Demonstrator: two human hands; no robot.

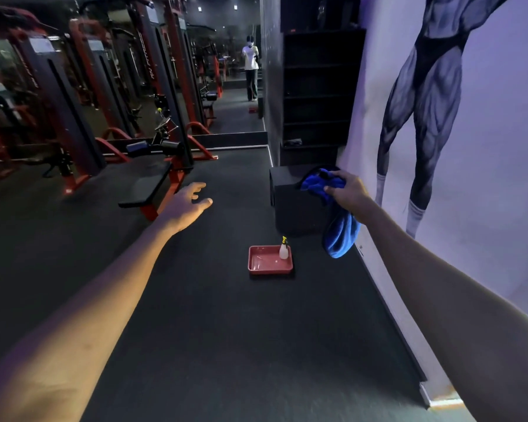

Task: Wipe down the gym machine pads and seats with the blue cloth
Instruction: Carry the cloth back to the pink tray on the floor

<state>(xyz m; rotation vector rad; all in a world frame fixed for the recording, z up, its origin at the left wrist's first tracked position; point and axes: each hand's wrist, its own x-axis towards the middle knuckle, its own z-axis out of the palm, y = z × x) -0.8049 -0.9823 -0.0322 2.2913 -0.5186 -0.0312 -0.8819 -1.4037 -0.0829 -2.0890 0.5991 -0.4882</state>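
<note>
My right hand (346, 190) grips the blue cloth (339, 236), which hangs down in a bunch below my fist, near the right wall. My left hand (187, 205) is stretched out in front with relaxed fingers and holds nothing. Ahead to the left stands a gym machine with a black seat pad (147, 185) on an orange frame and black roller pads (154, 146) behind it. Both hands are well short of the machine.
A red tray (258, 260) lies on the dark floor ahead with a white spray bottle (283, 249) standing in its right corner. A black box (290, 202) sits by the wall. More orange and black machines line the left. A mirror (232, 71) reflects a person.
</note>
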